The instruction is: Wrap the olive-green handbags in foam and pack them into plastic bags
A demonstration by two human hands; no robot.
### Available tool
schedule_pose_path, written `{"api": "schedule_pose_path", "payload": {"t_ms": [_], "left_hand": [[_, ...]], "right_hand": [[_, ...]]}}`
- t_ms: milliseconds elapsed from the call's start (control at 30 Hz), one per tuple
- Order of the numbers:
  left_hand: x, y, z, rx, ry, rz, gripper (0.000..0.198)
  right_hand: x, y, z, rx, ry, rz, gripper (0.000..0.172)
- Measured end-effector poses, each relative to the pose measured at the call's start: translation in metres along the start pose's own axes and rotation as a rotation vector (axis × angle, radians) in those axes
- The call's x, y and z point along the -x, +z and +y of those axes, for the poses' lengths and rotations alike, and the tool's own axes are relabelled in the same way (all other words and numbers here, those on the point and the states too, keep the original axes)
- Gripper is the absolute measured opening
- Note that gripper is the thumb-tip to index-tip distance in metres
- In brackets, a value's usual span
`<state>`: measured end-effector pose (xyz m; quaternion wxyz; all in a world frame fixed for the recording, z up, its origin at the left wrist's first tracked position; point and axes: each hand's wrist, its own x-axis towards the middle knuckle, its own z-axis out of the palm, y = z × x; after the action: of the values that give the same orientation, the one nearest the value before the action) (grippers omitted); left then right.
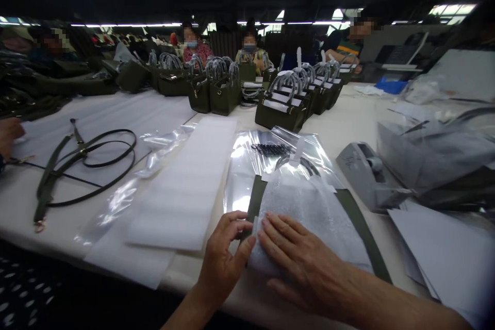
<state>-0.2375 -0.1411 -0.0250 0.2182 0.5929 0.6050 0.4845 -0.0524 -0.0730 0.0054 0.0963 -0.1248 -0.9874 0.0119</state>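
Observation:
An olive-green handbag [255,198] lies in front of me, its face covered by a translucent white foam sheet [305,206]. My right hand [297,258] presses flat on the sheet, fingers stretched out together. At the bag's left edge is my left hand [226,250], with thumb and curved fingers apart, touching the edge by the sheet's border. The bag's handles [307,166] point away from me, with a white wrap between them. Under the bag's far end spreads a clear plastic sheet [240,165], with a coiled black cord [268,149] on it.
White foam sheets [185,180] and clear film [116,209] lie left, beside green straps [93,154]. A grey tape dispenser [363,175], white paper sheets [441,247] and a plastic-wrapped bag [436,149] are right. Several green handbags [278,113] stand farther back. Other people sit beyond; another hand [8,134] is left.

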Motion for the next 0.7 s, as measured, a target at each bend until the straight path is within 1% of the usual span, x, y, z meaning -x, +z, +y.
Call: {"api": "schedule_pose_path", "payload": {"t_ms": [67,167,267,367,433,500,633,700], "left_hand": [[0.01,0.005,-0.003,-0.126,0.133,0.056,0.019],[0.016,0.013,-0.007,-0.177,0.243,0.085,0.029],[0.015,0.015,-0.012,-0.139,0.257,0.049,0.032],[0.012,0.013,-0.016,-0.099,0.255,0.033,0.03],[0.011,0.011,-0.017,-0.094,0.288,0.037,0.025],[0.009,0.009,-0.018,-0.11,0.338,0.012,0.021],[0.005,0.005,-0.017,-0.128,0.39,-0.06,0.022],[0.003,0.004,-0.016,-0.142,0.404,-0.07,0.022]], "right_hand": [[0.0,-0.002,0.0,-0.039,0.008,0.006,0.06],[-0.003,-0.002,0.004,-0.104,0.039,0.082,0.047],[-0.006,0.001,0.008,-0.158,0.076,0.181,0.035],[-0.011,0.003,0.008,-0.147,0.041,0.246,0.029],[-0.014,0.003,0.005,-0.113,0.019,0.3,0.026],[-0.017,0.0,0.004,-0.087,0.017,0.357,0.024],[-0.019,-0.002,0.007,-0.179,0.065,0.388,0.016],[-0.019,-0.002,0.009,-0.239,0.099,0.4,0.013]]}}
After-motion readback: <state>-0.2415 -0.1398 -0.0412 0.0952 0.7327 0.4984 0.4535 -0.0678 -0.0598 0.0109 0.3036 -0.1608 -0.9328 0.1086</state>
